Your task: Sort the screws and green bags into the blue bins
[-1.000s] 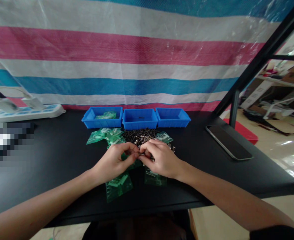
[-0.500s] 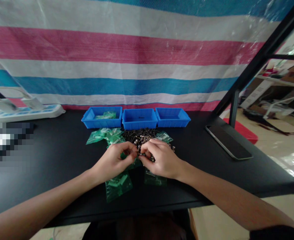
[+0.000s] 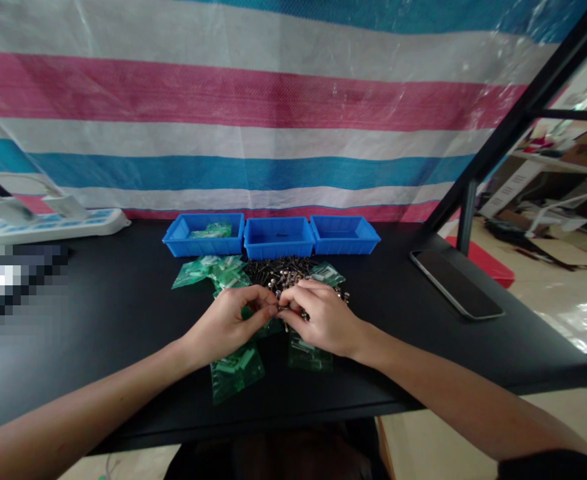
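Left hand (image 3: 236, 317) and right hand (image 3: 328, 320): fingertips slightly closer than half second ago, so fine handling seems ongoing. Fingers curled inward (too small to tell whether either pinches anything). Loose screws (image 3: 273, 270) heaped just beyond, against middle blue tray (image 3: 280, 251).

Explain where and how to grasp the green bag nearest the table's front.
Probably pinch the green bag by its near corner, from the front of the table: that end looks flat and uncovered, while the left hand crowds its far end.
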`<action>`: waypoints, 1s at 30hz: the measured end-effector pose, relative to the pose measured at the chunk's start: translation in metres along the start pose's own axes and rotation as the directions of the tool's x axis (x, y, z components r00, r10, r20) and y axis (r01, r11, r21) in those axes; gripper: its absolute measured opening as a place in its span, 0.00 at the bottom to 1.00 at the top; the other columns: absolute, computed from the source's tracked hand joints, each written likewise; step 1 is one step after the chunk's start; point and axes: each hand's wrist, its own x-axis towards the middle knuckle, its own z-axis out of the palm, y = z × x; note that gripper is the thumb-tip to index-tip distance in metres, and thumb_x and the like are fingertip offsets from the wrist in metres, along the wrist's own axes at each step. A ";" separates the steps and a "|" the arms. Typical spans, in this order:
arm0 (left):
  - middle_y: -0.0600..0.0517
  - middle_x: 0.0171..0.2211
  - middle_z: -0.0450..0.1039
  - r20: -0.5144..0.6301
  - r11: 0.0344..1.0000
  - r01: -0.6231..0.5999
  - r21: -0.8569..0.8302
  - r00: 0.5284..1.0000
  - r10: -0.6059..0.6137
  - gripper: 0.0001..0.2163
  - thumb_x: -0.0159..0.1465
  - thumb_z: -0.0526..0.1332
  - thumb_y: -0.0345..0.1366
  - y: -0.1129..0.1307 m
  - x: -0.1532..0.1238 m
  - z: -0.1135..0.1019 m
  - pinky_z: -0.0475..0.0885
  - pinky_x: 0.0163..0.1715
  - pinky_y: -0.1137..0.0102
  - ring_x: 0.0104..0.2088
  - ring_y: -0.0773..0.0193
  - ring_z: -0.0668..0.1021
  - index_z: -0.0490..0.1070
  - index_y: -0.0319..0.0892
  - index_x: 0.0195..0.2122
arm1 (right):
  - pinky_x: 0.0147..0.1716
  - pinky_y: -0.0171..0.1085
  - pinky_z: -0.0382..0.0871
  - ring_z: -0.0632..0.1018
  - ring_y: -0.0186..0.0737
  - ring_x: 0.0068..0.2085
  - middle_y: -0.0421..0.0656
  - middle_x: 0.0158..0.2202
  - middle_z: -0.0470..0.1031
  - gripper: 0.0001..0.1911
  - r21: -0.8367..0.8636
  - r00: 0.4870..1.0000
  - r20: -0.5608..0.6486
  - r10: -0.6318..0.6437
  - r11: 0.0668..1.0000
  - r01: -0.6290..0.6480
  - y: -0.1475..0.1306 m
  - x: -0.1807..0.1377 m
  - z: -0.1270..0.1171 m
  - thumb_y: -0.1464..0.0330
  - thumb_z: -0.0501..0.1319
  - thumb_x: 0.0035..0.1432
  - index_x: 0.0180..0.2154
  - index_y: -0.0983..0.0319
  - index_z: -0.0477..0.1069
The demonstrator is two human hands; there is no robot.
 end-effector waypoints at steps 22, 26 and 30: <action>0.53 0.28 0.74 -0.047 0.999 0.029 -0.041 0.998 -0.031 0.10 0.60 0.54 0.39 -0.002 0.001 0.004 0.67 0.31 0.74 0.30 0.65 0.74 0.70 0.39 0.32 | 0.29 0.34 0.58 0.66 0.33 0.24 0.38 0.21 0.66 0.02 -0.121 0.997 -0.079 -0.015 0.993 0.005 -0.007 0.001 -0.002 0.74 0.55 0.51 0.28 0.63 0.66; 0.54 0.27 0.74 -0.037 0.999 0.044 -0.015 0.998 -0.044 0.08 0.60 0.55 0.37 -0.001 -0.001 0.005 0.67 0.30 0.75 0.29 0.65 0.74 0.70 0.39 0.32 | 0.29 0.35 0.58 0.66 0.34 0.24 0.38 0.21 0.67 0.02 -0.153 0.998 -0.057 -0.026 0.988 0.017 -0.008 0.000 0.000 0.73 0.55 0.49 0.27 0.63 0.66; 0.54 0.28 0.74 -0.056 1.000 0.021 0.002 0.998 -0.021 0.07 0.59 0.55 0.36 -0.002 0.000 0.003 0.68 0.30 0.75 0.30 0.66 0.75 0.70 0.40 0.32 | 0.29 0.35 0.58 0.67 0.34 0.25 0.39 0.21 0.67 0.02 -0.158 0.999 -0.039 -0.022 0.987 0.015 -0.007 0.001 -0.002 0.73 0.55 0.51 0.28 0.63 0.66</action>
